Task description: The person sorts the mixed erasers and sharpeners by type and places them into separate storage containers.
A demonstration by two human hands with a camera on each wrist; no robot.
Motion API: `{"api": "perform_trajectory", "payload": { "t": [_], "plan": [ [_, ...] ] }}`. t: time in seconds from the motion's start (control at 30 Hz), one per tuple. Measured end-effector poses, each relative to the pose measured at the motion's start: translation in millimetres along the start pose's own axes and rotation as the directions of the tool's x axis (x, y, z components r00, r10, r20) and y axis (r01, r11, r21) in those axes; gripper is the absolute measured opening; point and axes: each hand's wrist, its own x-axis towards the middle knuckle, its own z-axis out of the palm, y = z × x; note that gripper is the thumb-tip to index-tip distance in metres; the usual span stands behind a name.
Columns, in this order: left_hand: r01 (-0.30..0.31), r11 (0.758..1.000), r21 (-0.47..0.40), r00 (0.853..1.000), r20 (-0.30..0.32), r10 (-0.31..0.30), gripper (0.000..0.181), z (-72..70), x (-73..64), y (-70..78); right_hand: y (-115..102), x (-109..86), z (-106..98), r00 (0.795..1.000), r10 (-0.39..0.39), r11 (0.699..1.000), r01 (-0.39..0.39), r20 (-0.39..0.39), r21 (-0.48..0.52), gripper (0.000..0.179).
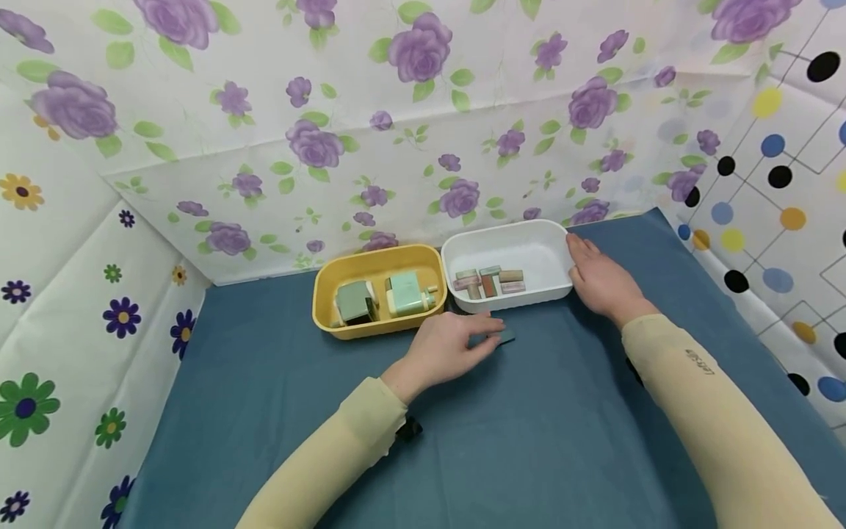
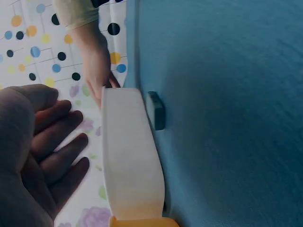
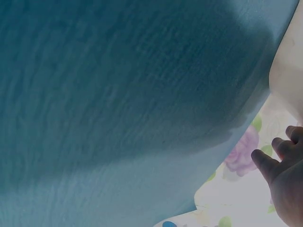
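My left hand (image 1: 449, 345) hovers in front of the white bin (image 1: 545, 257), its fingers loosely bent and nothing held in them. Below its fingertips a small grey-green block (image 1: 506, 336) lies on the blue cloth, partly covered by the hand in the head view. The left wrist view shows this block (image 2: 156, 111) beside the bin's long wall, apart from the fingers. At the bin's right end, my right hand (image 1: 604, 283) rests with its fingers extended along the outer wall. Several small pink, brown, red and grey pieces (image 1: 489, 282) lie in the bin's left part.
A yellow bin (image 1: 390, 325) stands against the white one on the left. Inside are two boxy green objects, one dark-fronted (image 1: 355, 301) and one pale (image 1: 405, 292). Behind both bins rises a flowered sheet (image 1: 264, 206); patterned sheets also border the left and right.
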Motion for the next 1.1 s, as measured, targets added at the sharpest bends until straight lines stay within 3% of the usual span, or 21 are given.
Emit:
{"api": "perform_trajectory", "payload": {
  "t": [0.2, 0.43, 0.63, 0.83, 1.0, 1.1],
  "plan": [
    [0.107, 0.992, 0.071, 0.987, 0.111, -0.114, 0.032, 9.0, 5.8, 1.8, 1.9, 1.8, -1.7, 1.0, 0.001, 1.0, -0.001, -0.002, 0.0, 0.064],
    [0.198, 0.967, 0.158, 0.961, 0.165, -0.224, 0.025, 29.8, 15.0, 8.2, 1.0, 0.2, -2.5, 1.0, 0.003, 1.0, -0.003, 0.0, 0.005, 0.063],
    [0.233, 0.931, 0.282, 0.941, 0.175, -0.289, 0.025, 45.9, 22.7, 15.4, 0.2, 0.1, -2.8, 1.0, 0.007, 1.0, -0.007, -0.005, 0.002, 0.063],
    [0.248, 0.884, 0.397, 0.924, 0.178, -0.339, 0.032, 51.3, 25.6, 23.2, -1.5, -1.7, -1.8, 1.0, 0.005, 1.0, -0.005, -0.003, 0.012, 0.063],
    [0.264, 0.851, 0.455, 0.919, 0.151, -0.365, 0.026, 55.5, 26.6, 23.9, -3.0, -2.4, -2.2, 1.0, 0.01, 1.0, -0.01, 0.002, 0.005, 0.063],
    [0.266, 0.844, 0.466, 0.92, 0.138, -0.366, 0.019, 58.2, 26.4, 23.7, -4.1, -2.5, -2.2, 1.0, 0.009, 1.0, -0.009, 0.008, -0.001, 0.063]
  ]
}}
